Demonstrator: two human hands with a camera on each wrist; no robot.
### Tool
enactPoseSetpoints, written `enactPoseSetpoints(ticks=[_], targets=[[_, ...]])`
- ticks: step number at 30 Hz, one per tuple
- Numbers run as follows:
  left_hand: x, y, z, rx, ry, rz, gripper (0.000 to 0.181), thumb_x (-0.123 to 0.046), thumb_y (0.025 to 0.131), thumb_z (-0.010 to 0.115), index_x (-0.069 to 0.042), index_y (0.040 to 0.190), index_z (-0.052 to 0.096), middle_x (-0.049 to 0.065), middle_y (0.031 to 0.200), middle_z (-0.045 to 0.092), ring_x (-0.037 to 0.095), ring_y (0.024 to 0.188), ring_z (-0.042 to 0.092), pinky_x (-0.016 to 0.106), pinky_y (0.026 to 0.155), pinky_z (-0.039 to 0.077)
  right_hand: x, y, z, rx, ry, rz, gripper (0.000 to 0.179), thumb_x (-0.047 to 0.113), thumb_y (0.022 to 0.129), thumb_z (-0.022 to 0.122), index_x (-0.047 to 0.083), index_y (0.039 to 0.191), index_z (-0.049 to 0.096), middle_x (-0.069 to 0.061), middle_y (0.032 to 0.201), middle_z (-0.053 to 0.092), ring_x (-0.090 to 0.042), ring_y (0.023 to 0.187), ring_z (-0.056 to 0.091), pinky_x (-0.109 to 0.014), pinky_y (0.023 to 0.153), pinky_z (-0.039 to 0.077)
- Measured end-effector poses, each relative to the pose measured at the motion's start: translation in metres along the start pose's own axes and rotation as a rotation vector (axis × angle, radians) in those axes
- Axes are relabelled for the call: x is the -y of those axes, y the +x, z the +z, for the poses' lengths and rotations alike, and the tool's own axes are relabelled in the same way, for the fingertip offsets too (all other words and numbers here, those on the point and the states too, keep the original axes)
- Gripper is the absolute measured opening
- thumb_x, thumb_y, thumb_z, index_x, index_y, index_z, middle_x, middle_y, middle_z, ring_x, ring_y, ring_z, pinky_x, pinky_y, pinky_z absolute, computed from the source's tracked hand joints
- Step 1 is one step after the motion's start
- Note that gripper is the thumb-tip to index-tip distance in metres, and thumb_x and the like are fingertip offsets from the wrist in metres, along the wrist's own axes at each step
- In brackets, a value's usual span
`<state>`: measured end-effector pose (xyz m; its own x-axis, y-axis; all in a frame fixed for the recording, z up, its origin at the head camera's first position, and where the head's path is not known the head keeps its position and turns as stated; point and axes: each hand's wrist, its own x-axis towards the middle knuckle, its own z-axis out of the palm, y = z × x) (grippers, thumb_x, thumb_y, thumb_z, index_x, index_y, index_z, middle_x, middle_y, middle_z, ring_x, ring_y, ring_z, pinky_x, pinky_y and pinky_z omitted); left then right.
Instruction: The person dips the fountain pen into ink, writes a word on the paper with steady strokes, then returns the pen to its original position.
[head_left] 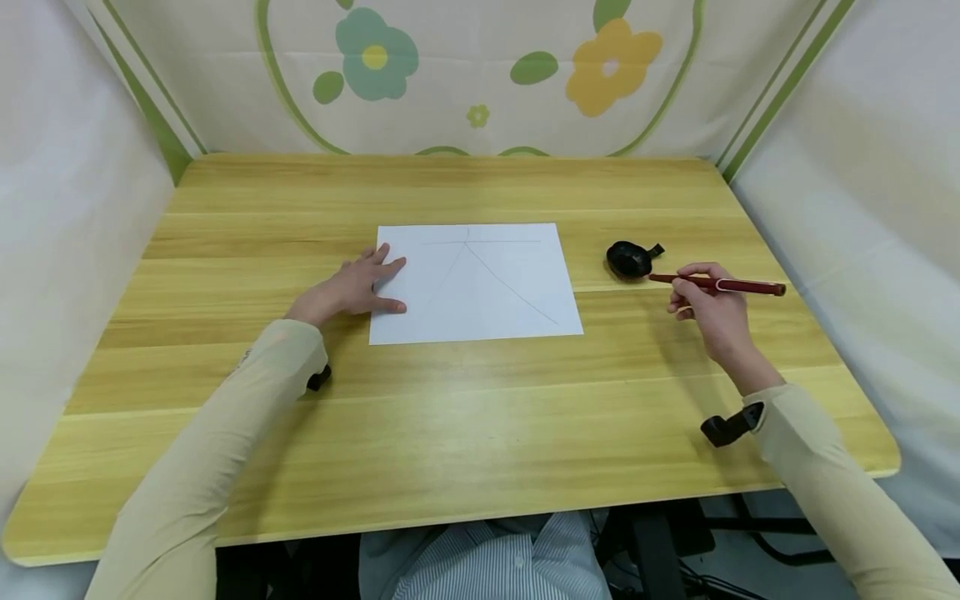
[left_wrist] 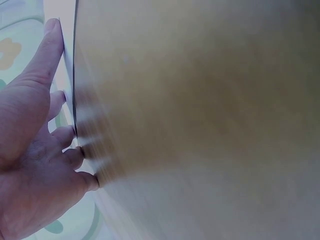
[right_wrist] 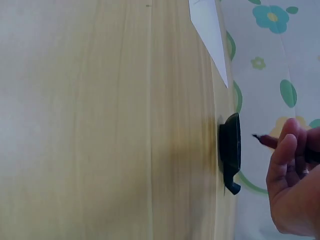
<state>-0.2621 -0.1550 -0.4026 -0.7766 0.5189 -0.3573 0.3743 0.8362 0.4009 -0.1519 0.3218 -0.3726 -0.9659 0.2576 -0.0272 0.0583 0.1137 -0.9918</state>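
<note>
A white sheet of paper (head_left: 480, 312) bears thin dark lines: a nearly level one near the top, with two slanting down from its middle. My left hand (head_left: 362, 283) rests spread on the sheet's left edge; the left wrist view shows that hand (left_wrist: 37, 135) with its thumb along the paper. Between thumb and fingers my right hand (head_left: 708, 308) pinches a dark red pen (head_left: 750, 287), held off the table. Its dark tip points left, by a small round black dish-like object (head_left: 628, 260) with a short tab, also visible as a black shape (right_wrist: 230, 150) in the right wrist view.
The wooden table (head_left: 465, 425) extends around the sheet, its front edge close to the person's body. A white curtain with printed flowers (head_left: 480, 83) stands behind, and white cloth hangs at both sides. Each wrist wears a black device (head_left: 731, 427).
</note>
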Motion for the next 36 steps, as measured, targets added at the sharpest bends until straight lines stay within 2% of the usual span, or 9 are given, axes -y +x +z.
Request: enactPoseSetpoints(ticks=[6,10,15,19,23,27,30,32,36], targets=[[0.004,0.001,0.000,0.003,0.007,-0.003,0.084,-0.041,0.089,0.063,-0.009,0.152,0.017,0.022,0.158,-0.007,0.043,0.145,-0.008,0.067,0.112,0.002,-0.002,0.002,-0.004,0.003,-0.005,-0.036,0.014,0.005,0.091,0.058,0.001,0.105,0.056,0.007,0.068,0.069,-0.006,0.058,0.066,-0.019,0.050,0.052],[0.006,0.002,0.001,0.003,0.011,-0.002,0.085,-0.042,0.089,0.063,-0.010,0.152,0.016,0.022,0.158,-0.007,0.043,0.145,-0.008,0.067,0.112,0.002,-0.006,0.004,-0.006,0.072,0.029,-0.124,0.021,0.000,0.090,0.059,-0.002,0.110,0.059,0.004,0.078,0.074,-0.007,0.066,0.071,-0.018,0.056,0.054],[0.007,0.002,0.001,0.000,0.010,0.006,0.085,-0.044,0.089,0.062,-0.010,0.152,0.017,0.021,0.158,-0.007,0.044,0.145,-0.008,0.068,0.111,0.002,-0.009,0.003,-0.009,0.157,0.067,-0.227,0.027,-0.010,0.090,0.052,0.002,0.112,0.064,0.003,0.087,0.075,-0.007,0.075,0.072,-0.017,0.061,0.055],[0.007,0.003,0.001,0.000,0.011,0.005,0.085,-0.045,0.088,0.062,-0.010,0.152,0.016,0.021,0.158,-0.007,0.043,0.145,-0.008,0.068,0.111,0.002,-0.011,0.003,-0.011,0.103,0.027,-0.242,0.032,-0.010,0.093,0.046,0.006,0.111,0.066,0.006,0.089,0.074,-0.004,0.078,0.071,-0.016,0.064,0.055],[0.005,0.003,0.001,0.002,0.004,0.000,0.085,-0.044,0.088,0.063,-0.011,0.152,0.017,0.021,0.158,-0.007,0.042,0.145,-0.008,0.067,0.112,0.001,-0.012,0.008,-0.014,-0.001,-0.095,-0.281,0.028,-0.006,0.093,0.046,0.006,0.107,0.068,0.009,0.085,0.071,-0.001,0.075,0.069,-0.015,0.063,0.055],[0.004,0.004,0.001,0.002,0.003,0.003,0.086,-0.044,0.088,0.063,-0.010,0.152,0.017,0.021,0.158,-0.006,0.043,0.145,-0.008,0.067,0.112,0.001,-0.011,0.014,-0.017,-0.104,-0.313,-0.301,0.019,0.005,0.092,0.053,0.014,0.100,0.067,0.018,0.082,0.065,0.005,0.069,0.065,-0.011,0.062,0.053],[0.004,0.004,0.002,0.001,0.007,0.006,0.086,-0.044,0.088,0.064,-0.010,0.152,0.017,0.021,0.158,-0.006,0.043,0.145,-0.007,0.067,0.111,0.002,-0.009,0.019,-0.019,-0.130,-0.446,-0.303,0.013,0.011,0.092,0.055,0.015,0.099,0.065,0.020,0.080,0.061,0.008,0.065,0.060,-0.009,0.059,0.050],[0.004,0.004,0.002,0.001,0.006,0.008,0.086,-0.044,0.087,0.064,-0.010,0.152,0.017,0.021,0.158,-0.006,0.043,0.145,-0.007,0.068,0.111,0.002,-0.009,0.022,-0.019,-0.126,-0.558,-0.319,0.014,0.013,0.092,0.054,0.011,0.101,0.065,0.012,0.081,0.063,0.013,0.062,0.055,-0.008,0.055,0.046],[0.005,0.005,0.002,0.000,0.003,0.011,0.086,-0.044,0.087,0.064,-0.010,0.152,0.017,0.022,0.158,-0.006,0.043,0.145,-0.007,0.068,0.111,0.002,-0.007,0.033,-0.019,-0.066,-0.772,-0.323,0.024,0.014,0.093,0.051,0.002,0.113,0.057,-0.018,0.088,0.068,0.014,0.060,0.049,-0.007,0.051,0.038]])
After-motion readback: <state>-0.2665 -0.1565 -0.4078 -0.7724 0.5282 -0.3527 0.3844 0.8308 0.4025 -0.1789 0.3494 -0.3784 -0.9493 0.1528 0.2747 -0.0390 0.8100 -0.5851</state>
